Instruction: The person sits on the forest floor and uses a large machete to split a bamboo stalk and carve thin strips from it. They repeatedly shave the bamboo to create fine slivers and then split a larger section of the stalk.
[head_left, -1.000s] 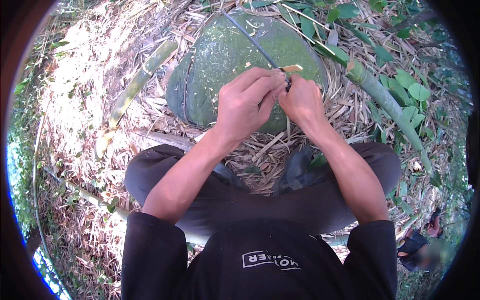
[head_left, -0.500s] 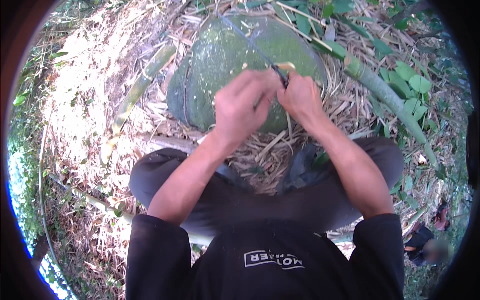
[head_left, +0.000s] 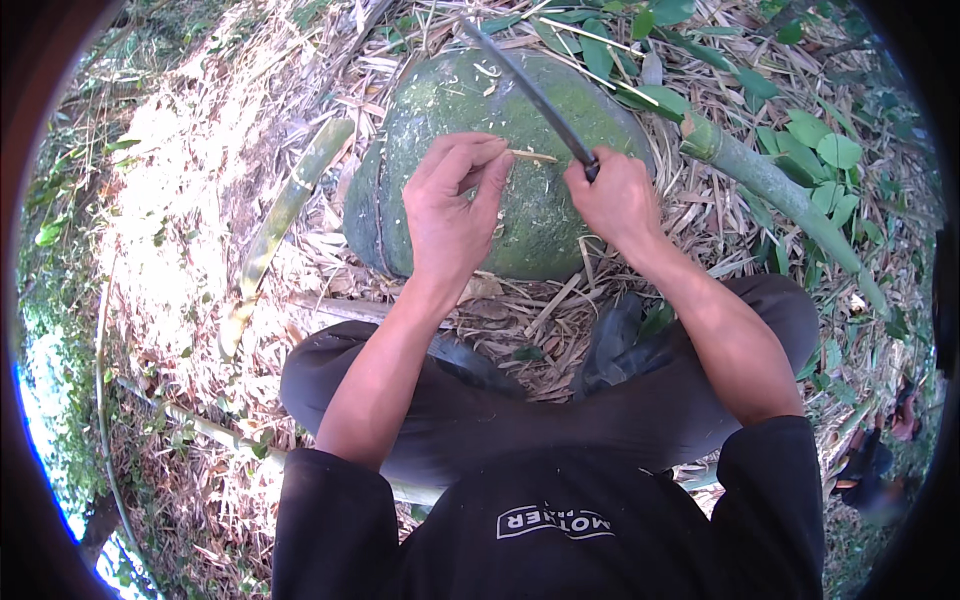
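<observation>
My left hand [head_left: 452, 190] is closed, pinching a short, thin, pale yellow sliver of wood or bamboo [head_left: 533, 156] between thumb and fingertips. The sliver points right, toward the knife. In a fist, my right hand [head_left: 618, 200] holds a long knife [head_left: 530, 88] by its dark handle. Its blade slants up and to the left over a big mossy green boulder [head_left: 540, 225]. Both hands are above the boulder, a small gap apart, and the sliver's tip ends short of the knife handle. Pale shavings [head_left: 487, 72] lie on the boulder's top.
A green bamboo pole [head_left: 780, 190] lies to the right of the boulder, near leafy plants [head_left: 810, 145]. Left of it rests a curved yellow-green bamboo piece [head_left: 285, 215]. Dry leaf litter [head_left: 200, 180] covers the ground. My boots [head_left: 608, 350] are on the boulder's near side.
My hands have drawn apart, the left moving left with the sliver and the right slightly right. The knife blade has swung a little, showing more of its flat side.
</observation>
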